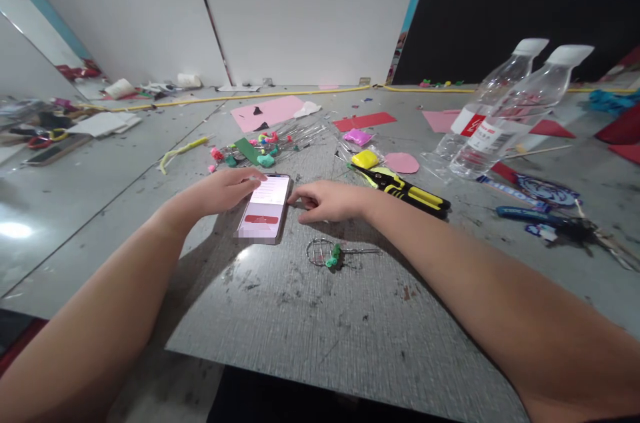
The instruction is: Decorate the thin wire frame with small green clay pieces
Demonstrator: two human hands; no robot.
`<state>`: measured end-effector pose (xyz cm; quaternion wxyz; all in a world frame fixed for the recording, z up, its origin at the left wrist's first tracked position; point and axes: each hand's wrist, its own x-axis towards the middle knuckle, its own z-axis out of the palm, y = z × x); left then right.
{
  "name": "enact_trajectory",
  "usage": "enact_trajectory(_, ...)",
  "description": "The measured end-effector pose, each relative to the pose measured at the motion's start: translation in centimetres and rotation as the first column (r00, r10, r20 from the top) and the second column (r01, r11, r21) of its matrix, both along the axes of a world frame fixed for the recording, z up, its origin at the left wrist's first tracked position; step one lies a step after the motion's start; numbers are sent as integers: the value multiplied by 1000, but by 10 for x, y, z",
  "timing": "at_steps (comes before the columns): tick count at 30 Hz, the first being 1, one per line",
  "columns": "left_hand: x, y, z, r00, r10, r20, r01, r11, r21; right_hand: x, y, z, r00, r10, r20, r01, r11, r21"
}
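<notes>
Phone (264,209): flat on grey worktop (320,316), screen lit. Left hand (227,188): at phone's 10 o'clock, fingers together, tips on its top edge. Right hand (327,201): at phone's 3 o'clock, fingers loosely curled, forefinger touching the side. Pliers (407,191), two bottles (500,123): 2 o'clock. Wire loop (327,253): 5 o'clock.

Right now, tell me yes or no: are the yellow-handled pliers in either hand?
No: the pliers lie on the table beyond the right hand, while the left hand touches the phone.
</notes>
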<state>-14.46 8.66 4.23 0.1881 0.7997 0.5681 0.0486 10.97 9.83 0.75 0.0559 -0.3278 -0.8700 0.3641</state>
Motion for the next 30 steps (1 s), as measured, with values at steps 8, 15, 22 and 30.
enact_trajectory(8, -4, -1, 7, 1000, 14, -12, -16, 992, -128, 0, 1, 0, 1000, 2, 11, -2, 1000, 13)
enact_trajectory(15, -4, 1, 4, 996, 86, 4, -86, 996, -35, -1, 2, -6, 1000, -14, -7, 13, 1000, -9)
enact_trajectory(22, -5, 2, -6, 984, 162, 68, -163, 986, 12, -4, 7, -15, 999, -31, -13, 31, 999, -35)
enact_trajectory(30, -5, -3, -5, 986, 163, 46, -165, 985, 43, -6, 2, -13, 999, -43, 21, 44, 998, -48)
